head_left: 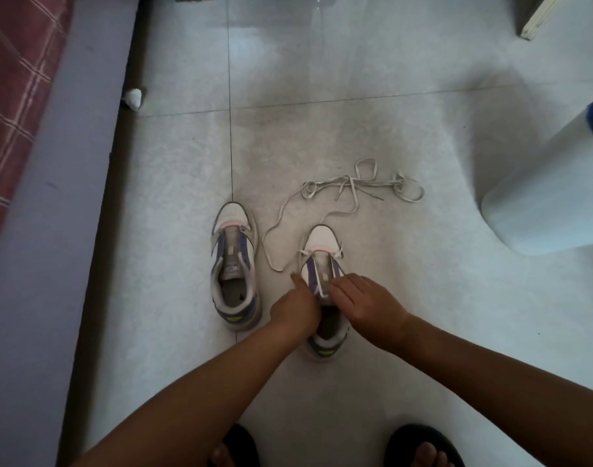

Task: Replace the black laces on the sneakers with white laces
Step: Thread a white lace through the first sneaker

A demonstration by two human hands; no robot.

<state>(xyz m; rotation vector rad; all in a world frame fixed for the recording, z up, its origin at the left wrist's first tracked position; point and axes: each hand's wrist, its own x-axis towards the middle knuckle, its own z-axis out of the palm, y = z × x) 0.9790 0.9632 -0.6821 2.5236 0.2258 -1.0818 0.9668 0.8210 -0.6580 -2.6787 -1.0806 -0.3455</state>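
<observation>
- Tiled floor (372, 112) — pale, with a bed (15, 96) along the left and a white bin (541, 197) at right.
- Two unlaced-looking sneakers stand side by side: left sneaker (234, 264) bare, right sneaker (322, 251) with a white lace (278, 224) through its lowest eyelets.
- A spare white lace (362, 185) lies beyond.
- Left hand (297, 306) and right hand (362, 298) each pinch a lace end — likely threading; next needs the following eyelets.

both hands (297, 306) cover the right sneaker's (322, 244) tongue, can't tell their grip; slippers (420, 443) cut off at bottom.
</observation>
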